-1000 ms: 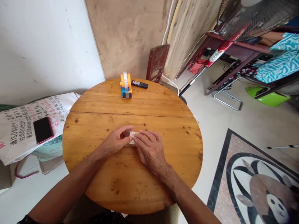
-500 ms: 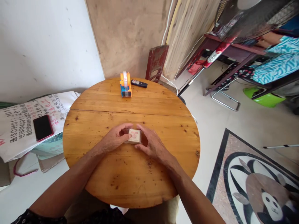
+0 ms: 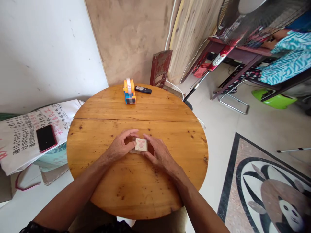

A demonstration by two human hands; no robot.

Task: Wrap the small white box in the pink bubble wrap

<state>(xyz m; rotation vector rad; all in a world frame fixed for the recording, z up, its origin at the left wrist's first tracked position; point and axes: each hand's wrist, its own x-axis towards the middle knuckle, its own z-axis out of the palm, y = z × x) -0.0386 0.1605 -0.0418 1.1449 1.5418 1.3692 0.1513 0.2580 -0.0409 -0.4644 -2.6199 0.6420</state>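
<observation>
A small white box (image 3: 141,145) with a red print lies in what looks like a clear case, at the middle of the round wooden table (image 3: 109,181). My left hand (image 3: 120,144) grips it from the left, with the thumb on its left edge. On the right side my right hand (image 3: 157,150) curves round it, with thumb and fingers at its edges. Farther back stands an orange and blue tape dispenser (image 3: 129,91), and beside it lies a black remote (image 3: 143,89).
A phone (image 3: 46,138) rests on a printed white sack (image 3: 21,129) at the left. Behind the table is a red chair (image 3: 160,68). A standing fan (image 3: 221,58) and a seated person (image 3: 286,64) are at the right.
The view has shifted slightly, so the table and its items appear a little lower. Both hands keep nearly the same hold around the small box.
</observation>
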